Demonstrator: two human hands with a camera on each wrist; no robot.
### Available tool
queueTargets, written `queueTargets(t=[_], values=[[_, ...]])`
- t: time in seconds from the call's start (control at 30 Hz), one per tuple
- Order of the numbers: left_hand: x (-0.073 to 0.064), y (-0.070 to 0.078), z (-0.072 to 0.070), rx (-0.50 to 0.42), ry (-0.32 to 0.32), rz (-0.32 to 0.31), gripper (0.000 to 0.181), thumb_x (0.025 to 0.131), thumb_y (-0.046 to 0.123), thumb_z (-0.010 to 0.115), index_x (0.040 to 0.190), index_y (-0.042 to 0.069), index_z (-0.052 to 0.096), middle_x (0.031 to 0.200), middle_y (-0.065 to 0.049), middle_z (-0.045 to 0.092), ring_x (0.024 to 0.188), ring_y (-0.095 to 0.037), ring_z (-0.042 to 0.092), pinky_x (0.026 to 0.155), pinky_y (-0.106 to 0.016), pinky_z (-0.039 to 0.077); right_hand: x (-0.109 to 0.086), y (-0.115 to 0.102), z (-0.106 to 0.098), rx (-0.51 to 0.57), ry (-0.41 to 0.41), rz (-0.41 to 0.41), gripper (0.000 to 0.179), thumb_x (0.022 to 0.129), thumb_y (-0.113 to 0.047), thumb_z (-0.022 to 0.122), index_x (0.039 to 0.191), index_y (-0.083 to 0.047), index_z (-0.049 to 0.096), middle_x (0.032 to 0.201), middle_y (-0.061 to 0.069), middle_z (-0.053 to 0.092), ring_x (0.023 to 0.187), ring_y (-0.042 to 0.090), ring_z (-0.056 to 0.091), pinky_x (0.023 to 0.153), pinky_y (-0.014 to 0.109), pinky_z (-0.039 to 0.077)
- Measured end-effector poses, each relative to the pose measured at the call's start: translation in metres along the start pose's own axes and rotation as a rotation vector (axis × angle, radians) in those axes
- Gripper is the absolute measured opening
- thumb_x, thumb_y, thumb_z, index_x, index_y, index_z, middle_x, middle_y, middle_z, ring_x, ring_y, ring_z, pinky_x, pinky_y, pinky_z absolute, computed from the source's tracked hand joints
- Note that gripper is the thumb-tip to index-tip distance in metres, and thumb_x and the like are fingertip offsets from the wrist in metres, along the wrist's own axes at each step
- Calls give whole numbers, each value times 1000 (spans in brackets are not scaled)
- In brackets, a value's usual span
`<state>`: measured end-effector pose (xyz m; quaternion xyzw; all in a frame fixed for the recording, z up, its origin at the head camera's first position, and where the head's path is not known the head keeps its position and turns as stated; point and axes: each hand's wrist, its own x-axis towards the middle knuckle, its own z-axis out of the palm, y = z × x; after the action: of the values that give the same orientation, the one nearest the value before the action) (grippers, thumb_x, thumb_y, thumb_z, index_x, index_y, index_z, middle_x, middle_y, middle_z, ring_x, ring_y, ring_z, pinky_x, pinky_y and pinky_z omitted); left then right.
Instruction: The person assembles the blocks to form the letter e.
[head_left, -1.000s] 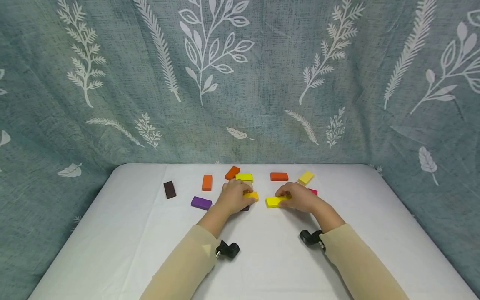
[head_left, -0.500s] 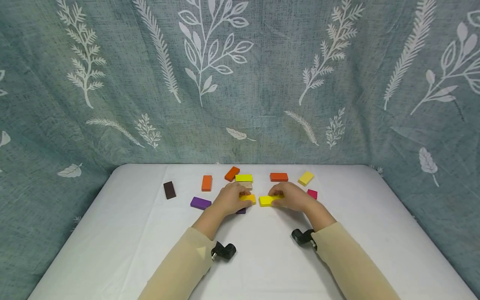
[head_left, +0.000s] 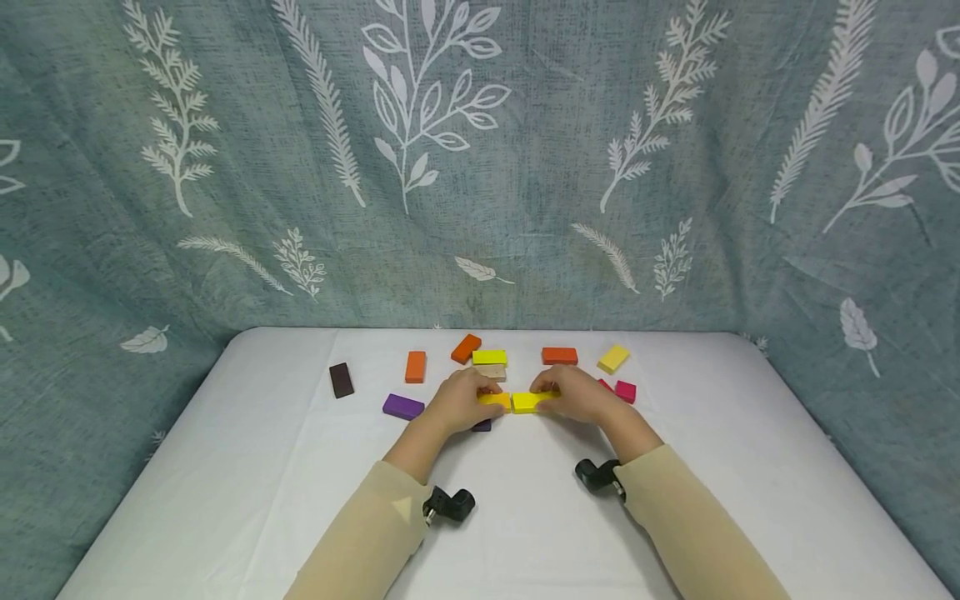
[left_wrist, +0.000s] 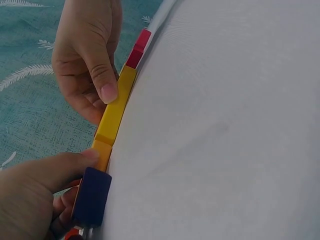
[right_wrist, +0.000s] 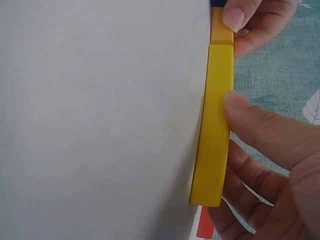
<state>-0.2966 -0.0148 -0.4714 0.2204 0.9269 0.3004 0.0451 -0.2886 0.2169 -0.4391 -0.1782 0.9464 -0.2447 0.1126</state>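
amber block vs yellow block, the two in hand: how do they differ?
Colour: the amber block is orange-yellow; the yellow block is a purer yellow.
Hold: the left hand pinches the amber block, the right hand the yellow block.
Shared: both are held in one line, end facing end.

the left hand [head_left: 459, 402] pinches an amber rectangular block [head_left: 498, 400]; the right hand [head_left: 577, 395], a yellow rectangular block [head_left: 527, 403] just beside it.

A bright yellow block [right_wrist: 212, 130] and an orange-yellow block [right_wrist: 221, 30] lie end to end on white cloth [head_left: 525, 533].
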Motion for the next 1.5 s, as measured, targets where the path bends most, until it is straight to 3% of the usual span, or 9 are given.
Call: queueTargets(t=[0.2,0.43,0.73,1.5], values=[[-1,2,0,6,3,9,26,87,34,79,108,19,78,100,6,69,99,-17,59,92,-42,45,0,-6,1,-2,5,7,22,88,-14,78,110,-13,74,102,-1,69,94,19,60,93,42,50],[-4,-1,-2,19,4,4,34,89,38,76,117,19,75,110,3,68,106,-19,58,97,-44,42,-2,0,0,4,8,4,25,88,-15,78,112,-11,73,103,0,68,96,20,60,93,42,49],[-10,-9,-14,-47,-23,6,22,93,30,73,109,16,77,95,4,63,83,-14,53,78,-32,46,-9,13,-6,6,5,42,25,89,-14,77,114,-11,73,108,2,68,102,23,60,95,44,48],[-12,-9,-16,-163,-48,-86,23,91,31,75,110,18,78,104,4,71,98,-15,60,92,-38,49,-6,5,-3,7,5,10,21,88,-13,78,109,-12,74,102,-1,69,96,19,61,91,42,50]])
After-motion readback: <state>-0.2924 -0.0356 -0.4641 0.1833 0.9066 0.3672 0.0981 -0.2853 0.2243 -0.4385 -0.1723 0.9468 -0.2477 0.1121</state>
